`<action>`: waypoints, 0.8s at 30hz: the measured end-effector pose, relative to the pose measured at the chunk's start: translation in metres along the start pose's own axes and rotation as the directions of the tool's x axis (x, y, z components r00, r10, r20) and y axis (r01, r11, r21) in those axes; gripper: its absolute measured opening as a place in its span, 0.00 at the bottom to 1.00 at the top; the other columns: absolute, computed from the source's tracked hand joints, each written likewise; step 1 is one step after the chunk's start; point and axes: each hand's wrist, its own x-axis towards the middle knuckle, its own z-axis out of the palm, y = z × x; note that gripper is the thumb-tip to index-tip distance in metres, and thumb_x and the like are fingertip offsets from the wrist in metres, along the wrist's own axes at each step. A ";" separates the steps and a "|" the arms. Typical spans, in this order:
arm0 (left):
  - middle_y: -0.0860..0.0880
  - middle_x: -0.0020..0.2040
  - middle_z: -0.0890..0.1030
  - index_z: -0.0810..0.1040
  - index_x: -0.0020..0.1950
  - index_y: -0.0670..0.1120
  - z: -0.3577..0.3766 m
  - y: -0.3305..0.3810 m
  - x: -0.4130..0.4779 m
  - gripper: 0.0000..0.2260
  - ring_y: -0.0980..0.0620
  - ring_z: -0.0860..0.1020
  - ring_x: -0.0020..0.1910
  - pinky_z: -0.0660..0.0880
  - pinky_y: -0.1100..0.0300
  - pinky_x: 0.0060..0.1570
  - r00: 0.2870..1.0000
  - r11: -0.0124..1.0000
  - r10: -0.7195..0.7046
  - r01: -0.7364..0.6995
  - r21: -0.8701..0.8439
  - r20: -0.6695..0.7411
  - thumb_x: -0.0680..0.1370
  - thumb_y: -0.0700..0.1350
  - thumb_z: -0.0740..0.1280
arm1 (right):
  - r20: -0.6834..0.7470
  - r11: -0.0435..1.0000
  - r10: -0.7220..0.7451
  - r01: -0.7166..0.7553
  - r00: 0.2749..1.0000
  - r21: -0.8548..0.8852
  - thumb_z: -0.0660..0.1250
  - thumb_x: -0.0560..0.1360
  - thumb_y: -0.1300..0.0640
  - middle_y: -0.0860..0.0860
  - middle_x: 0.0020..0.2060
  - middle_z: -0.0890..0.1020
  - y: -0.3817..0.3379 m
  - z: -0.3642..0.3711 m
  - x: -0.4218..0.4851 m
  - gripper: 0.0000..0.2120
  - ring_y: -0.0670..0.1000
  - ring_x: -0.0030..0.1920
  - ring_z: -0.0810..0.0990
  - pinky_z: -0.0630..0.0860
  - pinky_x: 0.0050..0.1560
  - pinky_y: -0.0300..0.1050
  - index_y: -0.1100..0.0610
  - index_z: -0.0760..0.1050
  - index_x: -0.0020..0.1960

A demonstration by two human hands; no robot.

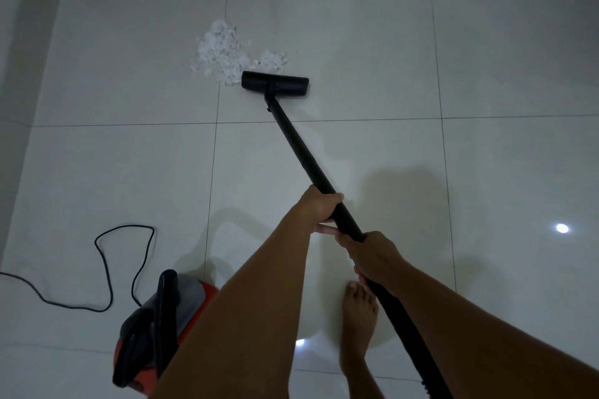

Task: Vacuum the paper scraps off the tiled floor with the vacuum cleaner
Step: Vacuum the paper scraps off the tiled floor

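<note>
1. Left hand [319, 206] and right hand [372, 256] both have their fingers wrapped around the black wand [301, 152].
2. The floor head [275, 83] touches the near edge of the paper scraps [227, 53] on the tiled floor [486, 58].
3. The red vacuum cleaner [162, 327] sits at lower left.

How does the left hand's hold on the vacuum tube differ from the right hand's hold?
The left hand holds the black tube higher up, nearer the floor head; the right hand holds it lower, nearer the person. The left hand wraps over the tube from its left side; the right hand closes on it from the right. Both are shut on the same tube, almost touching.
</note>
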 end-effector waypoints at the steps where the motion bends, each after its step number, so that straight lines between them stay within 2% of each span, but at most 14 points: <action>1: 0.44 0.55 0.79 0.68 0.62 0.46 -0.005 -0.002 -0.001 0.14 0.47 0.81 0.51 0.84 0.46 0.45 1.000 1.000 -0.002 0.002 -0.006 -0.008 0.80 0.44 0.68 | 0.007 1.000 0.001 -0.001 1.000 -0.011 0.68 0.77 0.41 0.50 0.23 0.77 -0.003 0.003 -0.001 0.21 0.49 0.20 0.74 0.76 0.27 0.41 0.60 0.76 0.41; 5: 0.45 0.52 0.79 0.69 0.62 0.45 -0.028 -0.010 -0.003 0.12 0.49 0.81 0.48 0.84 0.47 0.43 0.999 0.998 -0.025 0.023 -0.052 -0.038 0.81 0.44 0.68 | 0.047 1.000 0.001 0.000 0.999 -0.029 0.68 0.77 0.41 0.51 0.24 0.77 -0.015 0.018 -0.005 0.21 0.49 0.18 0.73 0.72 0.23 0.39 0.60 0.75 0.41; 8: 0.45 0.52 0.79 0.70 0.62 0.44 -0.048 -0.016 -0.002 0.13 0.47 0.81 0.50 0.84 0.46 0.46 0.998 0.997 -0.035 0.031 -0.077 -0.054 0.81 0.45 0.68 | 0.079 0.999 0.017 -0.013 0.997 -0.046 0.68 0.77 0.40 0.52 0.23 0.76 -0.025 0.033 -0.005 0.22 0.50 0.17 0.71 0.71 0.22 0.39 0.60 0.74 0.40; 13: 0.46 0.50 0.79 0.71 0.61 0.44 -0.081 -0.022 0.005 0.11 0.49 0.81 0.47 0.83 0.46 0.47 0.997 0.994 -0.034 0.027 -0.106 -0.063 0.81 0.45 0.67 | 0.097 0.997 0.020 -0.012 0.995 -0.083 0.68 0.76 0.39 0.54 0.24 0.77 -0.042 0.057 0.002 0.23 0.52 0.19 0.73 0.72 0.23 0.40 0.61 0.75 0.43; 18: 0.47 0.49 0.79 0.71 0.60 0.44 -0.105 -0.020 0.016 0.10 0.51 0.81 0.46 0.83 0.48 0.46 0.998 0.992 -0.031 0.023 -0.126 -0.063 0.81 0.45 0.67 | 0.103 0.996 0.018 -0.009 0.995 -0.085 0.69 0.76 0.40 0.53 0.25 0.76 -0.058 0.075 0.011 0.22 0.51 0.21 0.73 0.73 0.25 0.41 0.59 0.74 0.40; 24: 0.45 0.50 0.79 0.71 0.60 0.45 -0.123 -0.011 0.027 0.11 0.48 0.81 0.49 0.82 0.44 0.50 0.999 0.990 -0.039 0.035 -0.134 -0.034 0.81 0.44 0.67 | 0.086 0.995 0.030 -0.022 0.996 -0.096 0.68 0.77 0.40 0.53 0.26 0.77 -0.078 0.086 0.017 0.22 0.50 0.20 0.73 0.73 0.25 0.40 0.59 0.74 0.40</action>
